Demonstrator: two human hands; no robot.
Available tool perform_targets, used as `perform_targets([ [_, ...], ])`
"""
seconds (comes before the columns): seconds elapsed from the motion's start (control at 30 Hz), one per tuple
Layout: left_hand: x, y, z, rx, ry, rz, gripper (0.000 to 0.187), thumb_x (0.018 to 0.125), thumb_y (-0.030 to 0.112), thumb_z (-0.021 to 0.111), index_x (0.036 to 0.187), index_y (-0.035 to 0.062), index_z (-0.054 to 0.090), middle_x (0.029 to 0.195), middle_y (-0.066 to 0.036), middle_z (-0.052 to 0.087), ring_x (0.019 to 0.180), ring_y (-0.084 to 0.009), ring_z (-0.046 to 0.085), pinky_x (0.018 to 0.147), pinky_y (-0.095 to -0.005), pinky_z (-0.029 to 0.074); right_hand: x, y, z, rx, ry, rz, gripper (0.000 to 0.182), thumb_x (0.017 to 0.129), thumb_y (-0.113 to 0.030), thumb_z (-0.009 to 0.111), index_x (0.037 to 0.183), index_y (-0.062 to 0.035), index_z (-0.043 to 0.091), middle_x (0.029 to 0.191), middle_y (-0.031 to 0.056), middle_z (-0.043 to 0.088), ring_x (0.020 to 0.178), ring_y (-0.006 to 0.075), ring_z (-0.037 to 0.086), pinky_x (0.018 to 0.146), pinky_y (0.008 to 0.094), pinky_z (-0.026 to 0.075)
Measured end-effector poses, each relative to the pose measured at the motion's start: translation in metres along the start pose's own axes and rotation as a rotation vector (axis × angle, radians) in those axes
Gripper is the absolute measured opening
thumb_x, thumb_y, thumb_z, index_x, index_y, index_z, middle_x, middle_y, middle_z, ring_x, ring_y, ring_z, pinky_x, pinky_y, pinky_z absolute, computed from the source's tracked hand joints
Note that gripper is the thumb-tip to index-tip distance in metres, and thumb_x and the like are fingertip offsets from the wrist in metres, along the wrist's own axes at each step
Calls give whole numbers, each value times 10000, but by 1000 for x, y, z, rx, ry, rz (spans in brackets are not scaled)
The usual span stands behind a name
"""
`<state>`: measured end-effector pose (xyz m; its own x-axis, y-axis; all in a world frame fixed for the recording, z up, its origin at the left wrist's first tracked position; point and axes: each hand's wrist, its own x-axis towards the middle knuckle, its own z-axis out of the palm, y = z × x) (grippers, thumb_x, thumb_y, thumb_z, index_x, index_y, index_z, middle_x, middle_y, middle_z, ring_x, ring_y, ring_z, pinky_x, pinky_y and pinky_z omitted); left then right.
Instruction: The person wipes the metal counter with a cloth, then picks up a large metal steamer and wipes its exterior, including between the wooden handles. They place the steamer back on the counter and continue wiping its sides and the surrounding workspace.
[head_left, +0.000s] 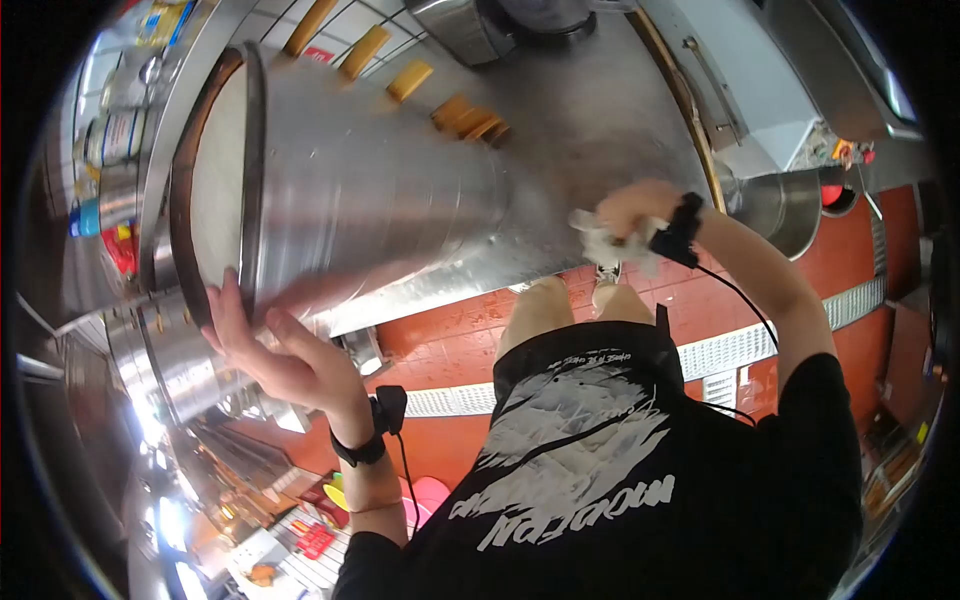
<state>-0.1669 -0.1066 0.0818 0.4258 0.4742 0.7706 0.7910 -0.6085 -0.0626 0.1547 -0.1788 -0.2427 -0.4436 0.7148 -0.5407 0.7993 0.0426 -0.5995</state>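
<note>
A big stainless steel stockpot (370, 190) stands on a metal counter at the left, and its round mouth shows something pale and flat inside. My left hand (275, 355) is at the pot's rim, fingers over the edge and thumb on the outer wall. To the right, my right hand (640, 208) is closed on a crumpled whitish cloth (610, 240), low over the steel counter (600, 120). Motion blurs this hand and the cloth. A dark device with a cable is strapped to each wrist.
Wooden-handled tools (470, 120) lie beyond the pot, along a wire rack. Bottles and jars (115, 138) line a shelf at the far left. A metal vessel (500, 25) stands at the back. Below is a red tiled floor (440, 350) with a drain grate (440, 400).
</note>
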Motion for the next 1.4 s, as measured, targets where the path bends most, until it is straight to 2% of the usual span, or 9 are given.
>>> perform_targets([
  [0.13, 0, 0, 4, -24, 31, 9, 360, 967, 117, 439, 1304, 35, 536, 1314, -81, 611, 1311, -300, 490, 1177, -520, 184, -70, -5, -64, 635, -12, -170, 264, 713, -170, 649, 931, -31, 706, 780, 140, 679, 690, 220, 635, 618, 347, 492],
  [0.2, 1, 0, 3, -13, 31, -9, 362, 952, 108, 440, 1293, 43, 545, 1309, -76, 614, 1311, -307, 490, 1168, -535, 189, -74, -35, -85, 878, 692, -99, 458, 772, -117, 594, 1220, -26, 606, 1004, 198, 668, 878, 224, 649, 769, 367, 522],
  [0.43, 1, -3, 1, 16, 0, 16, 363, 970, 153, 452, 1307, 45, 530, 1330, -63, 594, 1322, -297, 478, 1162, -539, 198, 107, -29, -50, -376, 558, -70, 369, 738, -73, 610, 1085, 49, 638, 1256, 208, 576, 1043, 390, 612, 873, 418, 530],
  [0.73, 3, 3, -2, 45, -49, 32, 444, 933, 165, 511, 1350, 14, 501, 1332, -127, 567, 1317, -335, 464, 1149, -548, 195, 74, -57, 11, -240, 535, -211, 435, 745, -37, 597, 1174, -114, 603, 1203, 41, 585, 1052, 273, 556, 826, 404, 524],
  [0.83, 3, 3, -4, 52, -62, 29, 434, 941, 167, 502, 1344, 6, 505, 1323, -137, 572, 1316, -332, 467, 1146, -544, 207, 51, -71, 38, -169, 312, -689, 403, 687, -49, 615, 1077, -141, 657, 1040, 42, 649, 1042, 291, 561, 875, 412, 474],
  [0.9, 2, -1, -1, 38, -47, 34, 427, 944, 163, 495, 1340, 3, 510, 1326, -141, 572, 1318, -332, 467, 1147, -538, 212, 34, -82, 24, -210, 103, -187, 382, 683, -50, 608, 1048, -153, 650, 964, 49, 668, 1091, 281, 565, 893, 414, 466],
  [1.1, 2, 1, 1, -1, -22, 33, 405, 982, 174, 439, 1338, 1, 522, 1396, -135, 536, 1336, -322, 457, 1156, -524, 217, -5, -79, -59, 549, 512, 16, 353, 714, -128, 633, 1066, -100, 632, 1005, 141, 652, 1110, 336, 561, 935, 413, 451],
  [1.27, 3, 0, -6, -52, -35, 12, 430, 999, 184, 407, 1375, -11, 482, 1412, -151, 518, 1342, -327, 449, 1158, -502, 225, 58, -35, -31, -433, 1030, 85, 571, 750, -282, 699, 1261, -70, 557, 1326, 89, 534, 1216, 379, 460, 1012, 500, 367],
  [1.4, -3, -16, -19, -166, -36, -41, 445, 1025, 156, 376, 1420, -47, 408, 1450, -201, 459, 1383, -324, 395, 1159, -445, 268, 82, -25, -2, -358, 1106, 11, 602, 768, -302, 700, 1313, -100, 544, 1347, 67, 511, 1245, 356, 407, 1021, 527, 343],
])
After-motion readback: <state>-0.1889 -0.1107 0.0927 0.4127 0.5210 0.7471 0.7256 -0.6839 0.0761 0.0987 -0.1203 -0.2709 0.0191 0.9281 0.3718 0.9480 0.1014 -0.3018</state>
